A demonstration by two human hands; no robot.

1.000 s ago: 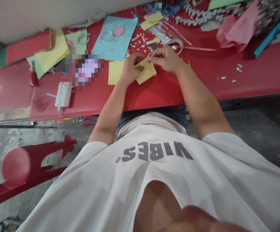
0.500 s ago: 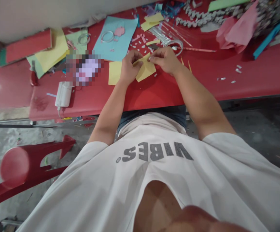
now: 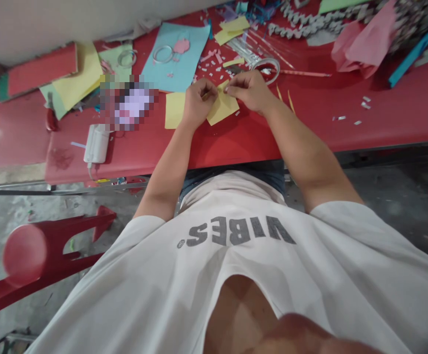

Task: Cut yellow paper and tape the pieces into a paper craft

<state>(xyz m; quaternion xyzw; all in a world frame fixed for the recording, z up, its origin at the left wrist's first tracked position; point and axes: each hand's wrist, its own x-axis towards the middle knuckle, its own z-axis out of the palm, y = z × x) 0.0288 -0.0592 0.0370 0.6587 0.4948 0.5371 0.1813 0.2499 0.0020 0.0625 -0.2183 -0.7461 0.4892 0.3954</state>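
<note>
A small piece of yellow paper is held between my two hands above the red table. My left hand is closed, its curled fingers and thumb at the paper's left edge. Thumb and fingertips of my right hand pinch near the upper right edge. The fingertips cover part of the paper's top. Partly under my left wrist lies a second yellow paper piece. Just beyond my right hand is a roll of clear tape. Narrow yellow slivers rest beside my right forearm.
Blue paper lies behind my left hand, with a ring-shaped roll on it. At left are a white power bank, red-handled pliers and a red board. Pink crumpled paper sits far right. A red stool stands below left.
My left fingers have curled in more at the paper's edge. Both hands stay in nearly the same place, and the paper has barely moved.
</note>
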